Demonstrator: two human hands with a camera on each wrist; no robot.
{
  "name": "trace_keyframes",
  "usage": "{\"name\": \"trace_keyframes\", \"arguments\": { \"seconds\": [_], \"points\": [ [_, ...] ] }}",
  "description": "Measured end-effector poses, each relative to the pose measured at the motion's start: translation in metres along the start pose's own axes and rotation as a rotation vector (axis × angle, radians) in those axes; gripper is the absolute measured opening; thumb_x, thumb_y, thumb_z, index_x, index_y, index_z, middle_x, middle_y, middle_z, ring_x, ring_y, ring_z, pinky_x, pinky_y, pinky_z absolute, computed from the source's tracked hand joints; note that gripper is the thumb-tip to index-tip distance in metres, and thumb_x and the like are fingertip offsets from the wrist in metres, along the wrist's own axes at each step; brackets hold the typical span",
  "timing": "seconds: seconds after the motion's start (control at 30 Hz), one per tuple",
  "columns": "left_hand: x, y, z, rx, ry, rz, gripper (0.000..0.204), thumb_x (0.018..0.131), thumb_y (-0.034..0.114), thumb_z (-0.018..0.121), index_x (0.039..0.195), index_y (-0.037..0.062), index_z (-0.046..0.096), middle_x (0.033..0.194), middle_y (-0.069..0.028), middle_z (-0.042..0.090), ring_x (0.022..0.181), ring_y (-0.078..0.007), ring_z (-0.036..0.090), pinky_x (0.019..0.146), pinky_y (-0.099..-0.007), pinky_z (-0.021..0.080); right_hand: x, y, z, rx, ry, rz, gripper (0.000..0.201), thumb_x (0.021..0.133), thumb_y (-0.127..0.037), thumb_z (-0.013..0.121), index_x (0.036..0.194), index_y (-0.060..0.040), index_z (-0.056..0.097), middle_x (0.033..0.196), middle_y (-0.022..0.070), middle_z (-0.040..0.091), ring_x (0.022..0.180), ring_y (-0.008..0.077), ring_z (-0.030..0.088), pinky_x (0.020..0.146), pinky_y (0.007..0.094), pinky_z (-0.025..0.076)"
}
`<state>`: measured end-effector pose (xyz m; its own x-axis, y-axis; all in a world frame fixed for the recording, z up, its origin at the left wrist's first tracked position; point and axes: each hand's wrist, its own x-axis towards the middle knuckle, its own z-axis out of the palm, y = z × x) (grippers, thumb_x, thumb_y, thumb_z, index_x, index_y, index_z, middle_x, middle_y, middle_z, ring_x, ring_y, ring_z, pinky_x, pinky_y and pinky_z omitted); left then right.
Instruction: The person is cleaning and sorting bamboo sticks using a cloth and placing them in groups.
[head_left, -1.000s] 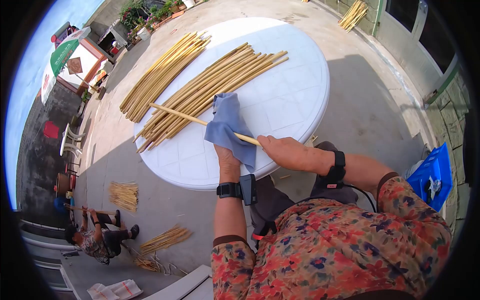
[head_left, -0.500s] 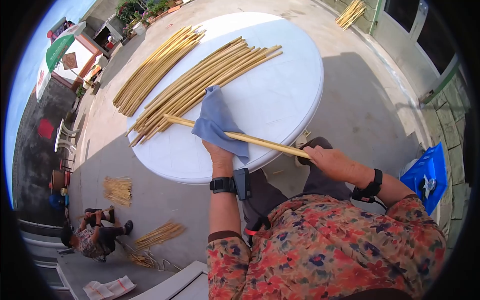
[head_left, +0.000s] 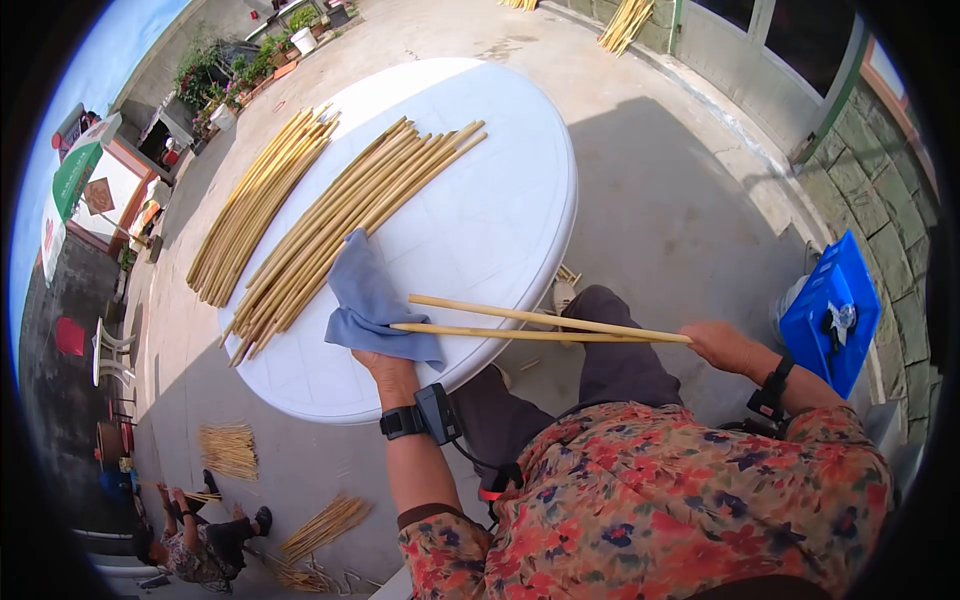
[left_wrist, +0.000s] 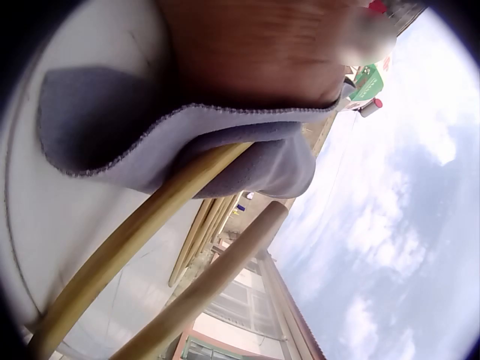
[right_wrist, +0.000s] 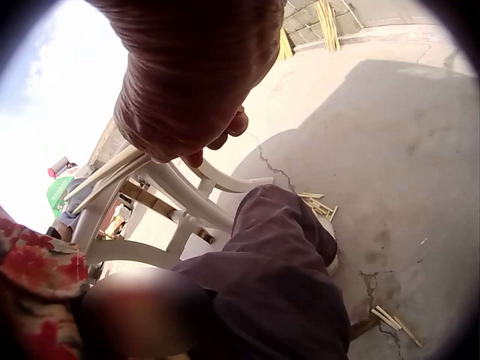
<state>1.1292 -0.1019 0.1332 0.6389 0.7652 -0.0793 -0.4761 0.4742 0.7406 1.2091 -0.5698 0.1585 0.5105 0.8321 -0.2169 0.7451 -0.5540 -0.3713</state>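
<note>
A blue-grey cloth [head_left: 360, 295] drapes over my left hand [head_left: 383, 368], which grips it near the table's front edge; the fingers are hidden beneath the folds. Two long pale sticks stretch between my hands. The lower stick [head_left: 500, 332] has its far end tucked in the cloth, as the left wrist view also shows. Just above it, the upper stick [head_left: 540, 316] points out with its tip free of the cloth [left_wrist: 262, 165]. Out to the right, beyond my knee, my right hand [head_left: 722, 346] holds both sticks together by their near ends, its fingers curled.
Two rows of sticks [head_left: 345, 220] lie on the round white table [head_left: 510, 200]. A blue crate [head_left: 835, 315] stands at the right by the wall. Stick bundles [head_left: 228, 450] lie on the ground at lower left, where another person [head_left: 205, 540] sits. Short stick pieces [right_wrist: 394, 322] litter the floor.
My right hand has moved away to the right, drawing the sticks through the cloth. One tip has come out, and the sticks now spread apart. My left hand keeps the cloth.
</note>
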Motion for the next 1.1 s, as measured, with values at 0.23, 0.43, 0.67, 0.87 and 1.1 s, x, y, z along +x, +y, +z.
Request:
{"name": "trace_keyframes", "arguments": {
  "seconds": [0.23,0.43,0.67,0.87,1.1],
  "points": [
    [0.002,0.008,0.009,-0.106,0.007,-0.134,0.037,0.09,0.036,0.04,0.112,0.0066,0.045,0.103,-0.0091,0.053,0.091,-0.0227,0.054,0.078,-0.0361,0.049,-0.024,0.017,0.009,0.235,0.244,0.156,0.025,0.084,-0.021,0.051,0.106,-0.0082,0.05,0.079,0.012,0.056,0.067,0.0322,0.055,0.059,0.0377,0.044],
    [-0.005,0.007,0.0,-0.081,0.102,-0.007,0.036,0.089,0.035,0.044,0.112,0.007,0.044,0.105,-0.0089,0.05,0.092,-0.0217,0.052,0.08,-0.0342,0.048,-0.004,0.042,0.01,0.2,0.268,0.126,0.021,0.087,-0.028,0.048,0.09,-0.0073,0.053,0.067,0.0117,0.052,0.063,0.0328,0.052,0.055,0.0363,0.042],
    [0.004,0.005,0.007,-0.057,-0.128,-0.027,0.04,0.092,0.033,0.04,0.123,0.0078,0.038,0.115,-0.0089,0.047,0.103,-0.0223,0.048,0.088,-0.0361,0.043,0.011,0.035,-0.013,0.483,0.471,0.248,0.029,0.09,-0.03,0.043,0.082,-0.004,0.051,0.062,0.0033,0.047,0.058,0.0149,0.046,0.055,0.0279,0.039],
    [-0.005,0.009,0.02,-0.192,-0.18,-0.296,0.044,0.09,0.033,0.045,0.124,0.0066,0.038,0.116,-0.0097,0.048,0.106,-0.025,0.048,0.092,-0.0386,0.041,0.141,-0.07,-0.036,0.689,0.322,-0.068,0.02,0.093,-0.023,0.038,0.091,-0.0048,0.048,0.068,-0.0014,0.048,0.056,0.0055,0.041,0.052,0.0194,0.037],
    [-0.004,0.001,0.028,-0.187,-0.186,-0.241,0.031,0.086,0.027,0.054,0.109,0.0065,0.048,0.096,-0.0049,0.057,0.085,-0.0172,0.057,0.074,-0.032,0.051,0.217,-0.168,-0.044,0.749,-0.064,-0.15,0.018,0.092,-0.019,0.037,0.098,-0.0034,0.043,0.07,0.0043,0.052,0.046,0.0095,0.043,0.044,0.0232,0.039]
  ]
}}
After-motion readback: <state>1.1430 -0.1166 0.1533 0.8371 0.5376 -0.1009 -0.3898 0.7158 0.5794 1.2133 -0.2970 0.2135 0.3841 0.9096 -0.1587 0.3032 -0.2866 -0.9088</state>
